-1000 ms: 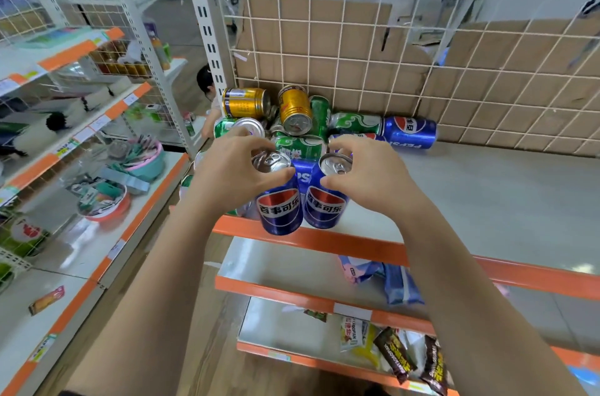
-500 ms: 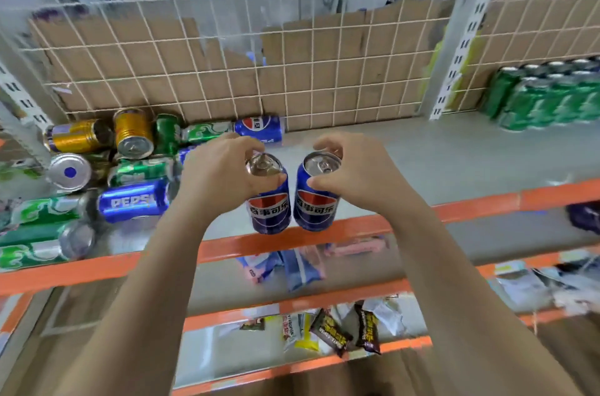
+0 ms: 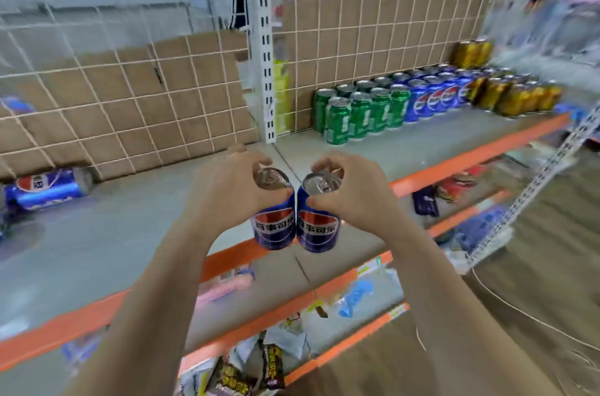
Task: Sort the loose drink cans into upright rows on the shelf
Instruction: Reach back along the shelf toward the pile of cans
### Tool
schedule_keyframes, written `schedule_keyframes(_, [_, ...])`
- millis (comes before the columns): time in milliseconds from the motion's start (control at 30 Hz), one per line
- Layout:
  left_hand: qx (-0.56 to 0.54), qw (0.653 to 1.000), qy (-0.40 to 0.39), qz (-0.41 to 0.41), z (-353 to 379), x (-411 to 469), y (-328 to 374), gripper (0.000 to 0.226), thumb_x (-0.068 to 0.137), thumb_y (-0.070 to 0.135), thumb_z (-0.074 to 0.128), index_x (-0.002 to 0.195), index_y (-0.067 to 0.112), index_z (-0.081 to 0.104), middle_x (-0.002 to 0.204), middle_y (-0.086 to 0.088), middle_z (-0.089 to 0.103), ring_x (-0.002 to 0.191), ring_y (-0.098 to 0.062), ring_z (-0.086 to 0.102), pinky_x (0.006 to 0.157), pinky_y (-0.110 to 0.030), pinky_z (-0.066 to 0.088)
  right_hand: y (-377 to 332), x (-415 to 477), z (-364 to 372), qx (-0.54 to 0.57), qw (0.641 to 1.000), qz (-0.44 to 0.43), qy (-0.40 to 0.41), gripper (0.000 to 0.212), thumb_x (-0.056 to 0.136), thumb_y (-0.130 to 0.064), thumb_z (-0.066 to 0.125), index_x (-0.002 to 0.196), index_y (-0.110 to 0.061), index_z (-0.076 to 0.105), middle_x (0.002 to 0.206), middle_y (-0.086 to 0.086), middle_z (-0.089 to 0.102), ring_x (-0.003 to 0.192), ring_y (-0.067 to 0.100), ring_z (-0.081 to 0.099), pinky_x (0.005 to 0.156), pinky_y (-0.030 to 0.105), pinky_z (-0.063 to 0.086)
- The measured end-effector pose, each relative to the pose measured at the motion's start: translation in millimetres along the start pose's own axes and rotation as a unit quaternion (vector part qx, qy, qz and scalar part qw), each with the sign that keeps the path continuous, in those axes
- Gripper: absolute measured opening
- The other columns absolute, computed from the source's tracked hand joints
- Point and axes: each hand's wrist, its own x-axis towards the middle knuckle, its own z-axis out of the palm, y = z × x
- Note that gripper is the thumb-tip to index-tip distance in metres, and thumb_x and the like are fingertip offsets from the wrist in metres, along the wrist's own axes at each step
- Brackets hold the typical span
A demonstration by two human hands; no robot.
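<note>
1. The left blue can (image 3: 274,223) and the right blue can (image 3: 318,227) are upright, side by side and touching, held over the orange front edge of the shelf (image 3: 130,233).
2. The left hand (image 3: 227,194) clamps the left blue can by its top; the right hand (image 3: 354,197) clamps the right one (fingers curled over each rim).
3. Farther right stand upright rows: green cans (image 3: 360,110), blue cans (image 3: 435,97), gold cans (image 3: 516,93).
4. A lying blue can (image 3: 45,188) rests far left, by the wire grid (image 3: 130,97).
</note>
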Motion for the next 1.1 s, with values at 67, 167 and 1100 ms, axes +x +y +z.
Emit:
schedule_keyframes(67, [0.011, 0.999, -0.003, 0.030, 15.6, 20.7, 23.8, 0.057, 0.066, 0.058, 0.071, 0.113, 0.027, 0.064, 0.106, 0.001, 0.064, 0.098, -0.021, 0.059, 0.081, -0.035, 0.049, 23.5, 5.2, -18.3, 0.000, 1.000, 0.012, 0.014, 0.037, 0.064, -0.020, 0.078, 0.099, -0.021, 0.066, 0.083, -0.010, 0.060, 0.067, 0.000, 0.050, 0.056, 0.002, 0.036])
schedule_keyframes(167, [0.023, 0.997, -0.018, 0.078, 43.5, 58.4, 61.4, 0.058, 0.066, 0.061, 0.069, 0.113, 0.028, 0.063, 0.102, 0.004, 0.060, 0.093, -0.017, 0.055, 0.075, -0.033, 0.047, 64.6, 15.3, -47.4, -0.002, 0.998, 0.043, 0.041, 0.036, 0.064, -0.020, 0.077, 0.097, -0.022, 0.066, 0.089, -0.006, 0.065, 0.082, 0.011, 0.056, 0.065, 0.015, 0.041])
schedule_keyframes(1100, [0.045, 0.995, -0.012, 0.091, 287.5, 366.2, 362.8, 0.056, 0.065, 0.065, 0.065, 0.109, 0.031, 0.065, 0.104, 0.001, 0.062, 0.096, -0.021, 0.057, 0.074, -0.032, 0.043, 420.4, 227.9, -304.9, -0.009, 0.998, 0.059, 0.002, 0.035, 0.067, -0.022, 0.080, 0.097, -0.022, 0.063, 0.093, -0.011, 0.064, 0.087, 0.008, 0.059, 0.074, 0.025, 0.052])
